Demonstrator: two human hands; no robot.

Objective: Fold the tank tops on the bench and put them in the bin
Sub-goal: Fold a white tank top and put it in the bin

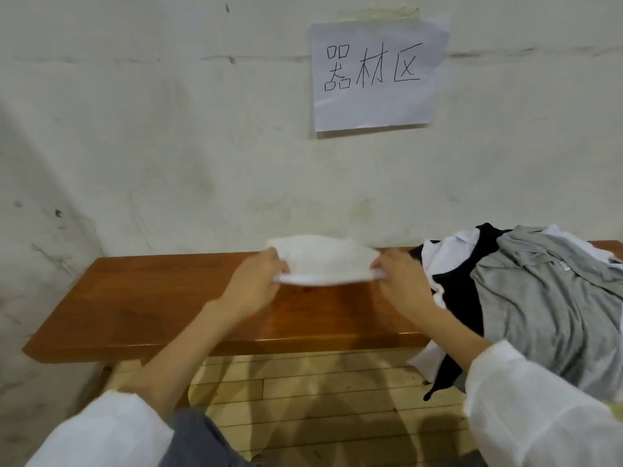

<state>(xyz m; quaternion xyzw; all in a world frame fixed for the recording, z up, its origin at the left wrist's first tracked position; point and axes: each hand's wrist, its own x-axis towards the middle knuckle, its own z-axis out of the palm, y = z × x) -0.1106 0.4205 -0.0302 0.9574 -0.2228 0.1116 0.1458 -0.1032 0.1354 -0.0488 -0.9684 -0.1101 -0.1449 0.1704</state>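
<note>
A folded white tank top hangs just above the wooden bench, held flat between both hands. My left hand grips its left end and my right hand grips its right end. On the bench's right end lies a heap of unfolded tops: a grey one on top, a black one and a white one under it, partly hanging over the front edge. No bin is in view.
The bench stands against a stained white wall with a handwritten paper sign taped above. Wooden floorboards show below the bench. My white sleeves and dark trousers fill the bottom of the view.
</note>
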